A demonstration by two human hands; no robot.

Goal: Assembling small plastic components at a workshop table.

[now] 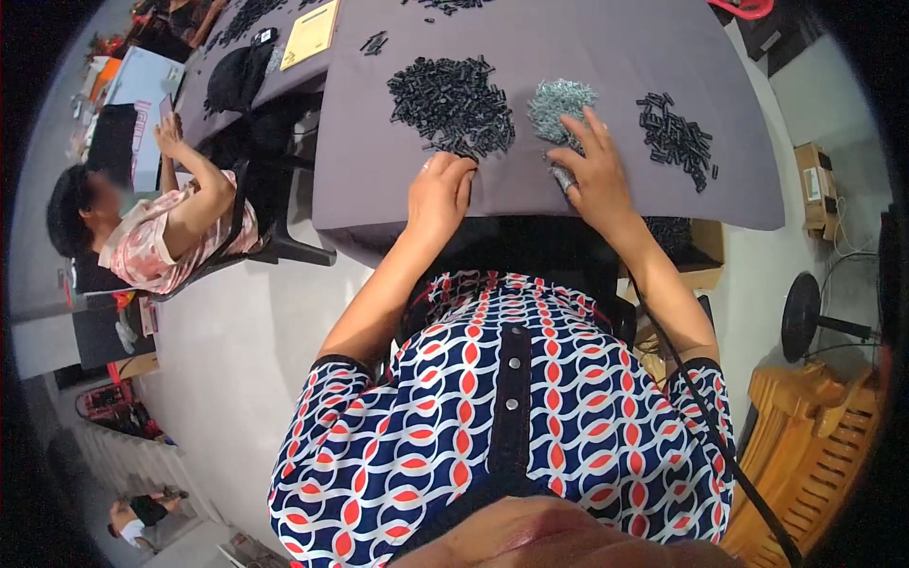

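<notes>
My left hand [440, 197] is closed at the near edge of a pile of small black tube-like pieces [445, 99]. A dark bit shows at its fingertips, seemingly one of those pieces. To the right, my right hand [598, 180] reaches over a heap of small silvery metal pieces, perhaps screws [559, 99]. Its fingers are spread, with the fingertips at the heap's near right side. Something grey [563, 176] sits at the right thumb; I cannot tell whether it is a wrapping or a held thing. Farther right lies a smaller pile of longer black pieces [674, 137].
A grey cloth covers the table [360, 180]. At the far left lie a yellow booklet [310, 36] and a black bag [237, 78]. Another person [170, 227] sits at left with raised hands. A cardboard box [705, 251] stands below the table; a black cable [701, 398] crosses my right arm.
</notes>
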